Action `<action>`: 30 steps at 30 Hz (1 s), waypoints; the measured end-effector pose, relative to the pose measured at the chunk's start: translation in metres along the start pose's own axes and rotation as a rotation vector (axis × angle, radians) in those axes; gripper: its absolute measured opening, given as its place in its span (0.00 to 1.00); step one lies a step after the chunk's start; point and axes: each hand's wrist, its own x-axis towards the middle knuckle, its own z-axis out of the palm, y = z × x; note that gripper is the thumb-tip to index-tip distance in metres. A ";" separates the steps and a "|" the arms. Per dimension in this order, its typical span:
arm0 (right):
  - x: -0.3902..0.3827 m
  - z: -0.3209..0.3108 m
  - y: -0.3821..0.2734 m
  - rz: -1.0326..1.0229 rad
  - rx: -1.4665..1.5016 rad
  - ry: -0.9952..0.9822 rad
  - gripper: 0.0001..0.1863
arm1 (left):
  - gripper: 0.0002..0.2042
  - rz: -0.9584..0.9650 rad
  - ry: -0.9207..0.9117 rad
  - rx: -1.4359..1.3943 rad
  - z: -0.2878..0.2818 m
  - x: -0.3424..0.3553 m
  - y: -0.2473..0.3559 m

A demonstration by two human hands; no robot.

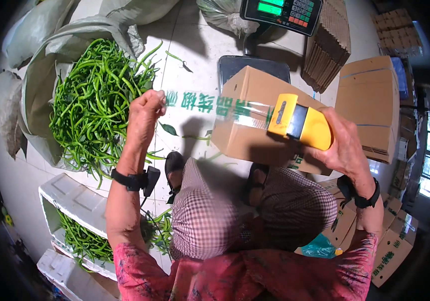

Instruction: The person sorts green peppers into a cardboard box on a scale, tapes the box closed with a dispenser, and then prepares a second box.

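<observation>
My right hand (343, 143) is wrapped round a yellow tape dispenser (300, 123), which rests against the top of a brown cardboard box (235, 133). From the dispenser a strip of clear packing tape (195, 102) with green print stretches left across the box and past its edge. The free end of the tape is pinched in the closed fingers of my left hand (147, 106), held out beyond the box's left side. Below that hand and to its left lies a heap of long green chili peppers (94, 95).
The peppers spill from an open white sack (42, 95). A platform scale (225, 65) with a lit display (270, 9) stands behind the box. Folded cardboard (328, 45) and cartons (368, 100) stand right; a white foam box (69, 195) with peppers sits lower left.
</observation>
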 end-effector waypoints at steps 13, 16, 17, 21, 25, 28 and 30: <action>0.027 0.025 -0.014 -0.017 -0.172 -0.054 0.24 | 0.18 0.108 0.108 0.363 0.014 0.028 -0.108; 0.030 0.032 -0.013 -0.027 -0.161 -0.040 0.24 | 0.17 0.145 0.126 0.484 0.029 0.035 -0.140; 0.031 0.034 -0.011 -0.031 -0.145 -0.017 0.24 | 0.17 0.119 0.105 0.470 0.038 0.034 -0.145; 0.028 0.039 -0.010 -0.040 -0.153 0.018 0.23 | 0.15 0.339 0.020 0.510 0.074 0.028 -0.165; 0.028 0.040 -0.011 -0.022 -0.146 0.031 0.25 | 0.14 0.296 -0.017 0.852 0.090 0.024 -0.159; 0.029 0.043 -0.010 -0.028 -0.144 0.019 0.25 | 0.14 0.183 -0.142 0.998 0.084 0.024 -0.153; 0.029 0.045 -0.008 -0.031 -0.119 0.022 0.25 | 0.16 0.003 -0.193 1.074 0.081 0.024 -0.158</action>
